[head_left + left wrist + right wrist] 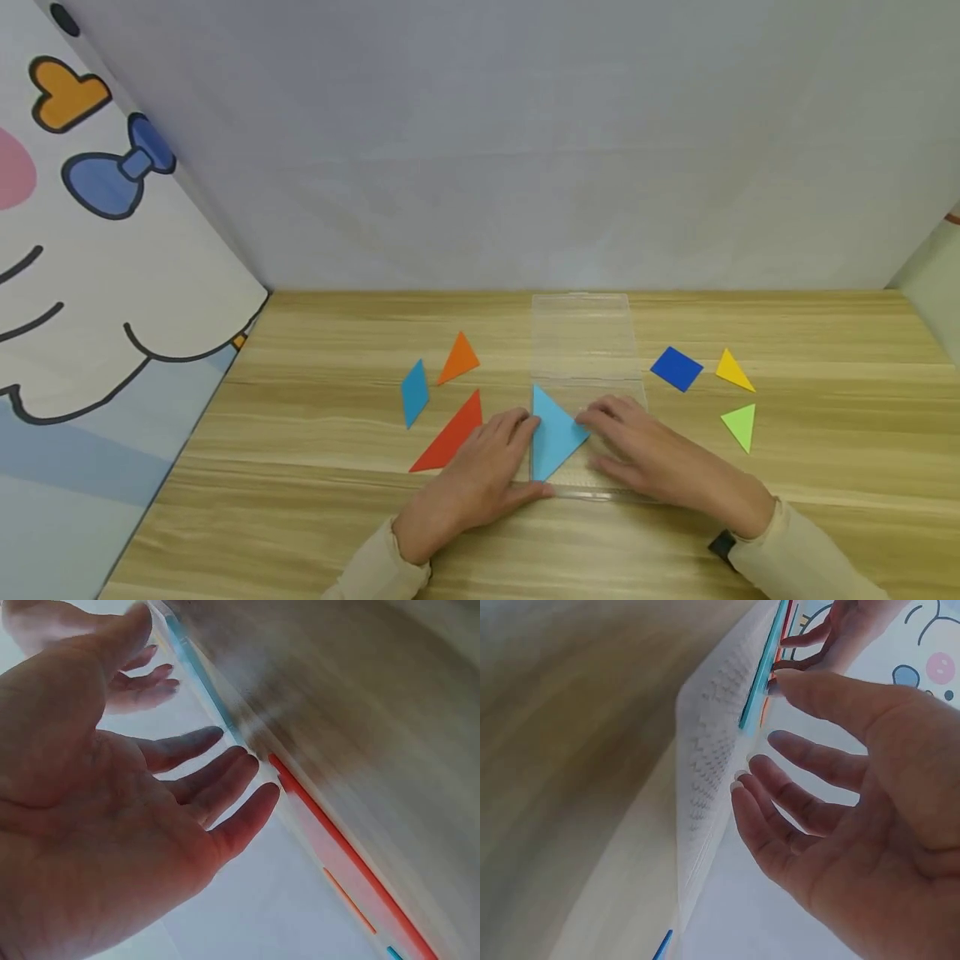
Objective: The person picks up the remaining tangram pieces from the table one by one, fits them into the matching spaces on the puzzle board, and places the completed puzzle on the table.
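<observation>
A light blue triangle lies on the lower half of an unfolded clear plastic case, its long side along the case's left edge. My left hand rests at that edge, index fingertip by the triangle's long side and thumb at the case's front left corner. From the right, my right hand touches the triangle's pointed right corner with its fingertips, the thumb lower over the case. In the right wrist view, the fingers of the right hand are loosely bent, and the case shows a textured surface.
Left of the case lie a red triangle, an orange triangle and a blue parallelogram. To its right are a dark blue square, a yellow triangle and a lime green triangle. A pale wall stands behind the wooden table.
</observation>
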### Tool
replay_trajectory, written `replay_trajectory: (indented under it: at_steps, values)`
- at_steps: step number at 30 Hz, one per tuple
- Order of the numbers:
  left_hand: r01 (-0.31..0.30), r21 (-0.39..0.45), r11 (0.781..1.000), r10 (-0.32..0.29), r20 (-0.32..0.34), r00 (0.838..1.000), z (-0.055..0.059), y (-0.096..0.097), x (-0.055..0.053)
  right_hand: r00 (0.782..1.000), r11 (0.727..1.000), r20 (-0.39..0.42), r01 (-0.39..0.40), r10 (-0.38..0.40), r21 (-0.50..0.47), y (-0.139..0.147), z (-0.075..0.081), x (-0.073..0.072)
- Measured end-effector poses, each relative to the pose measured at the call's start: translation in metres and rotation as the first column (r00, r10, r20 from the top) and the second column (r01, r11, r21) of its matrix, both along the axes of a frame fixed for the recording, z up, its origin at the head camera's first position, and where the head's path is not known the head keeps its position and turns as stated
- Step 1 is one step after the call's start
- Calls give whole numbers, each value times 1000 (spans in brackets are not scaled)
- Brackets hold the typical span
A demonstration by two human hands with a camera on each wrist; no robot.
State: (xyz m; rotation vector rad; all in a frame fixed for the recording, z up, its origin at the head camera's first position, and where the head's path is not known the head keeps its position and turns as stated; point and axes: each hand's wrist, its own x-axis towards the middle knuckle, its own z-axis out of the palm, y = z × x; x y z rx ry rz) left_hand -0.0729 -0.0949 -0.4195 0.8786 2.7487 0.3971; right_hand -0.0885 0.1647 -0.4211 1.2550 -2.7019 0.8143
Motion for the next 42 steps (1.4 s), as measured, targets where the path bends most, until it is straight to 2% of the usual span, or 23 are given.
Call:
replay_trajectory:
  at_steps: [4,9,15,21,25,28,31,35,39,42]
  values:
    - [-28,24,999,28,-24,999,1,0,-1,1000,1000,2,22,-22,-6,6,0,1]
    - [-60,35,998,65,-137,988,3,-3,-2,999,1000,-30,29,-29,-8,12,-1,1]
    - [-162,29,986,164,-242,956,5,-5,-4,997,999,-69,32,-33,-16,19,-3,1]
    - [-260,55,964,265,-274,925,6,-10,-3,997,999,-53,51,-51,5,26,-2,2]
    - [-288,66,955,293,-340,894,3,-14,0,997,998,-42,68,-68,12,31,-4,3]
    - [-318,63,946,318,-378,870,0,-16,2,995,997,-64,78,-77,10,37,-6,3]
    - [-358,52,932,351,-376,858,-1,-17,4,992,997,-93,80,-80,4,42,-9,4]
    - [-407,41,912,395,-345,851,0,-19,5,992,998,-112,61,-62,-8,48,-11,2]
    - [-426,36,904,417,-304,857,2,-22,6,992,999,-121,44,-47,-27,52,-13,1]
    - [-445,25,895,437,-238,867,6,-25,6,992,998,-120,36,-40,-42,55,-13,0]
